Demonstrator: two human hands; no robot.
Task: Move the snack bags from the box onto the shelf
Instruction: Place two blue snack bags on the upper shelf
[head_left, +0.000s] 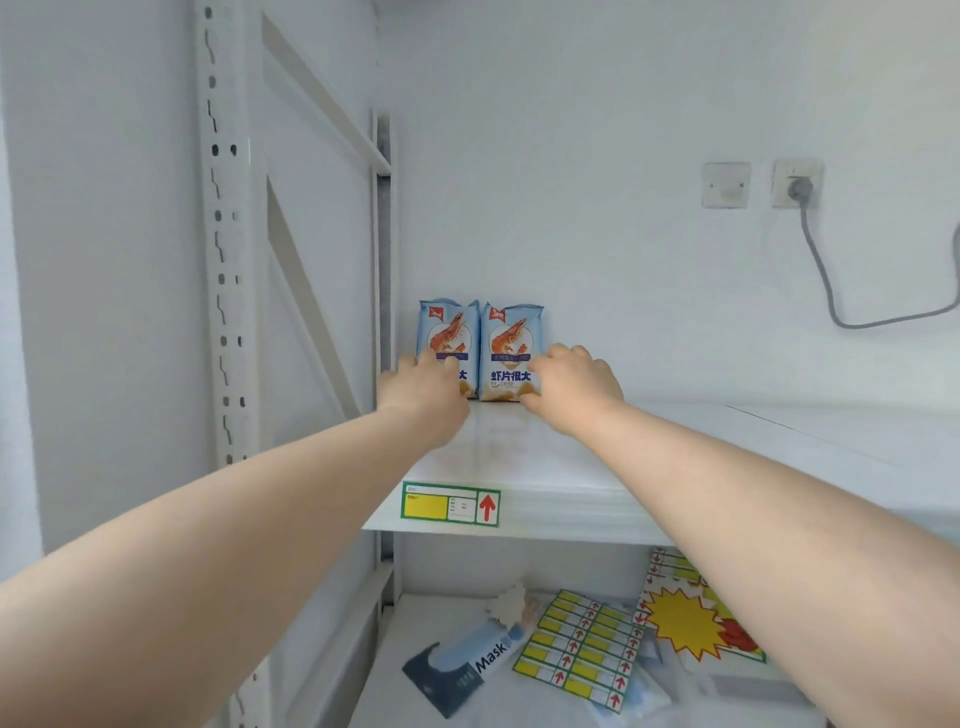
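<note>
At 6 o'clock in the view, nearest, a mask box (462, 667), sheets of price labels (582, 649) and a yellow starburst sign (685, 629) were seen lying loose on the lower shelf (431, 613), and none of them was touched. Above them a price tag (451, 503) was fixed to the front edge of the shelf (571, 467), and both arms were stretched over its board.

The left hand (423, 387) was set on the lower left of the left snack bag (448, 332), the fingers curled round its left edge. The right hand (574, 387) was set at the lower right corner of the right snack bag (511, 343), the fingers curled over the edge and the thumb beneath. Each bag was thus grasped. The two bags were stood upright and touching side by side at 12 o'clock from the hands, at the back left of the shelf. The upright post (382, 260) was just beside them at 9 o'clock. The box was not in view.

The bags were judged light, puffed and narrow at the base. They could be tipped forward if let go unevenly or brushed as the hands were drawn back. The left bag could be wedged against the post if it were pushed toward 9 o'clock. The crisps could be crushed by too firm a squeeze.

Farther off at 2 o'clock, a wall socket (797, 184) and its cable (826, 280) were well apart from the bags, and no hazard was judged there.
</note>
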